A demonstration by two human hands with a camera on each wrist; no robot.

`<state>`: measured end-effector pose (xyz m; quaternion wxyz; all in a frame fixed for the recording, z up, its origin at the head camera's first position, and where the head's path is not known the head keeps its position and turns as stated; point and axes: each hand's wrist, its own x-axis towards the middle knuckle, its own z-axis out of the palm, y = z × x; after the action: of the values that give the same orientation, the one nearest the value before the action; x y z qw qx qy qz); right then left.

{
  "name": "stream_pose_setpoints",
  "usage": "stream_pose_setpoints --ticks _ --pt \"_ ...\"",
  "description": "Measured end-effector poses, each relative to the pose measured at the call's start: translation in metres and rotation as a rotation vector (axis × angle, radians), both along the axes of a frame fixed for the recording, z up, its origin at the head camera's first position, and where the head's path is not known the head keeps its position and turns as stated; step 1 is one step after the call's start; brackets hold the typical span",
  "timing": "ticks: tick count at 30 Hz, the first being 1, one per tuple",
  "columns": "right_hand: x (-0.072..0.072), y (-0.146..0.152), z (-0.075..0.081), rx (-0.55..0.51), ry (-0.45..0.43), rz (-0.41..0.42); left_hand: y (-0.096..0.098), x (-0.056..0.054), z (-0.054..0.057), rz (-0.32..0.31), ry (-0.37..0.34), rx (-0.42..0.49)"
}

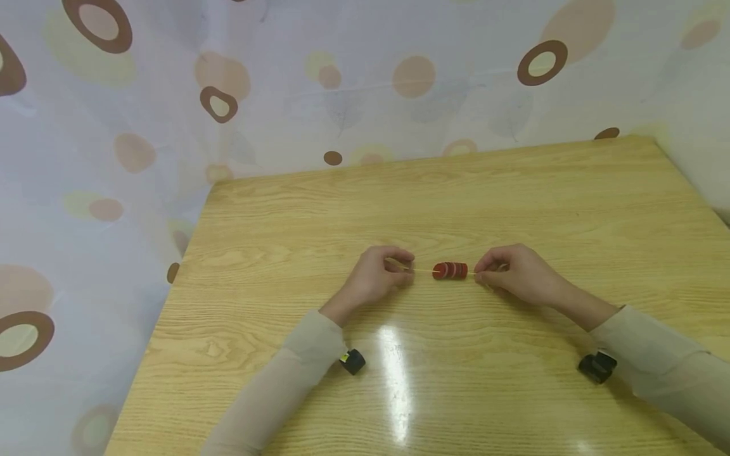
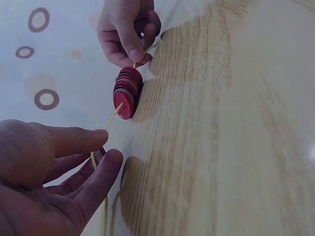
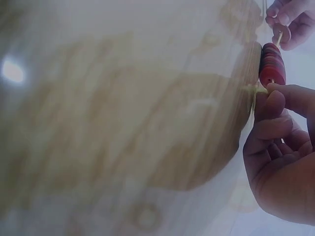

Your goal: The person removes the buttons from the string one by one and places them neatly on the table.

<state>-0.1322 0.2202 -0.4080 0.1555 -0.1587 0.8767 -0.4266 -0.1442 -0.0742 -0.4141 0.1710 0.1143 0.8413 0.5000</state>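
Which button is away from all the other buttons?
The lone button by the left hand: a stretch of bare yellow string separates it from the other buttons, stacked together beside the right hand.

String (image 2: 114,115) runs through the buttons (image 1: 450,271); left hand (image 1: 379,273) left of them, right hand (image 1: 521,273) right, table (image 1: 285,221) below, curtain (image 1: 365,114) behind.

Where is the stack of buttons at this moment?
In the head view, the stack of buttons is right of centre, threaded on a yellow cord between the left hand and the right hand.
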Motion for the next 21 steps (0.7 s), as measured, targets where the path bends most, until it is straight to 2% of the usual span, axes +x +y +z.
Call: stream_pose_setpoints --ticks 10,21 --pt "0.001 0.002 0.0 0.016 0.005 0.003 -0.008 0.003 0.001 0.025 -0.007 -0.008" --pt "0.001 0.007 -0.001 -0.016 -0.073 0.01 -0.015 0.005 0.003 0.066 -0.037 -0.001"
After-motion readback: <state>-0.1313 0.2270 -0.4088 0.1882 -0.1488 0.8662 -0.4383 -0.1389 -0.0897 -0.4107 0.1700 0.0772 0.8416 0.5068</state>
